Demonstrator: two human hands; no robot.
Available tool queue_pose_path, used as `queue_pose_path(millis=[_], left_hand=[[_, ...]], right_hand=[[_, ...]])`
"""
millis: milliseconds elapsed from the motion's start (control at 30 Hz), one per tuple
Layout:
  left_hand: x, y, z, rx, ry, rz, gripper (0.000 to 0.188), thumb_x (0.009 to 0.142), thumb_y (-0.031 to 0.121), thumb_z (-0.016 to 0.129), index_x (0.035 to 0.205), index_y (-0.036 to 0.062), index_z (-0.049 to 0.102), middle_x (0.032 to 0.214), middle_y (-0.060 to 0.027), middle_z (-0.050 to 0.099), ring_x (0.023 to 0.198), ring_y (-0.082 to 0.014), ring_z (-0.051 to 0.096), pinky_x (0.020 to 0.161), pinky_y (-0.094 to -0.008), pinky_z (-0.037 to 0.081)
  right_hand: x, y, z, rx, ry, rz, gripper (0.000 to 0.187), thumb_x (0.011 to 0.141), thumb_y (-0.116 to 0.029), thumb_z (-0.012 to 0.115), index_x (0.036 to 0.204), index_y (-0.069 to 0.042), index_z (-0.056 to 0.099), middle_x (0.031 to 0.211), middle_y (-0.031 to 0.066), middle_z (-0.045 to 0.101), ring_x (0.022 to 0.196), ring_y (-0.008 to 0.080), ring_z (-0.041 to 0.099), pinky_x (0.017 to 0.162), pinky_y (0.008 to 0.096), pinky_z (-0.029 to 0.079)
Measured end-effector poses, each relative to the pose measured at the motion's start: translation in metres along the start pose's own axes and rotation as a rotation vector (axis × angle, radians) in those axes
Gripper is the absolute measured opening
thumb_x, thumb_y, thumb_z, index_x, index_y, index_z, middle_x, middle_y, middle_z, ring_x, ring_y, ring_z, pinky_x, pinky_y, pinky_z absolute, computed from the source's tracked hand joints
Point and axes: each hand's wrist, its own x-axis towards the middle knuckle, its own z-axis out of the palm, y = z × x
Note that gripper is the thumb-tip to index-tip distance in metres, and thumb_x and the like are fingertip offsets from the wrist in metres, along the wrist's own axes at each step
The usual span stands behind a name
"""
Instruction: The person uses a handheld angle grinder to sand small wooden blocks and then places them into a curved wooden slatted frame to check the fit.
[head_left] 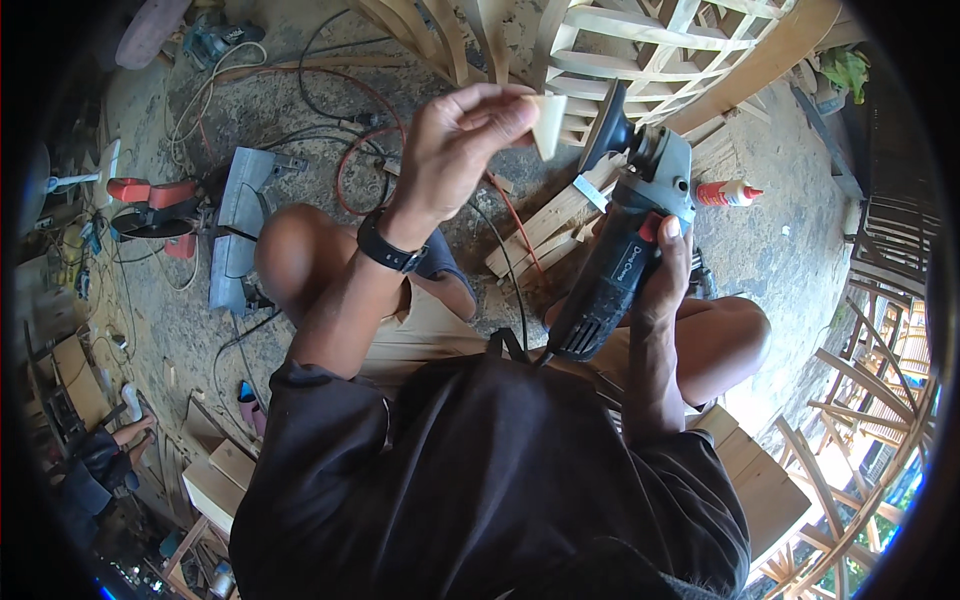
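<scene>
My left hand [465, 135], with a dark watch on its wrist, pinches a small pale wedge-shaped piece of wood [547, 125] between thumb and fingers. Wrapped round the black body of an angle grinder [615, 265] is my right hand [668, 270], its thumb by the red switch. The grinder points upward, and its round sanding disc [607, 125] stands on edge just right of the wood piece, with a gap between them. I cannot tell whether the disc is spinning. The grinder's cord runs down toward my lap.
Curved slatted wooden frames [650, 40] stand ahead. Wood strips [545, 235] and a white-and-red glue bottle [728, 193] lie near the grinder. Cords and a red cable [350, 165] cross the concrete floor. A cut-off saw [240, 230] sits at left. Another person [95, 470] is at far left.
</scene>
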Motion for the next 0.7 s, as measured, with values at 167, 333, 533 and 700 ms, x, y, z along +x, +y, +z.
queue_pose_path(millis=[167, 333, 533, 700], left_hand=[[0.005, -0.003, -0.012, -0.087, 0.011, -0.079, 0.028, 0.100, 0.019, 0.065, 0.119, -0.0016, 0.066, 0.115, -0.0107, 0.071, 0.103, -0.0164, 0.067, 0.093, -0.0342, 0.055], [0.002, -0.004, -0.007, -0.010, 0.004, -0.080, 0.030, 0.099, 0.017, 0.068, 0.122, -0.0028, 0.065, 0.115, -0.0109, 0.071, 0.103, -0.0156, 0.068, 0.092, -0.0325, 0.055], [-0.001, -0.004, -0.003, 0.039, -0.016, -0.088, 0.033, 0.097, 0.016, 0.070, 0.122, -0.0045, 0.065, 0.112, -0.0113, 0.072, 0.100, -0.0141, 0.068, 0.091, -0.0302, 0.056], [-0.005, -0.001, 0.002, 0.135, -0.029, -0.093, 0.033, 0.096, 0.018, 0.072, 0.120, -0.0049, 0.066, 0.108, -0.0100, 0.072, 0.096, -0.0128, 0.069, 0.089, -0.0282, 0.056]], right_hand=[[-0.006, -0.003, -0.002, 0.016, -0.072, 0.025, 0.084, 0.091, -0.039, 0.069, 0.148, 0.002, 0.024, 0.113, 0.0235, 0.061, 0.090, 0.0285, 0.069, 0.077, 0.0379, 0.060], [-0.004, 0.008, 0.005, -0.107, -0.108, -0.048, 0.084, 0.092, -0.046, 0.067, 0.147, 0.002, 0.027, 0.108, 0.0235, 0.062, 0.085, 0.0286, 0.069, 0.072, 0.0383, 0.060], [-0.005, 0.007, 0.005, -0.142, -0.093, -0.055, 0.081, 0.093, -0.044, 0.066, 0.147, 0.002, 0.027, 0.108, 0.0232, 0.063, 0.085, 0.0289, 0.070, 0.073, 0.0386, 0.060], [-0.004, 0.000, 0.005, -0.075, -0.097, -0.023, 0.081, 0.094, -0.040, 0.068, 0.148, 0.002, 0.025, 0.111, 0.0231, 0.063, 0.087, 0.0275, 0.069, 0.076, 0.0372, 0.060]])
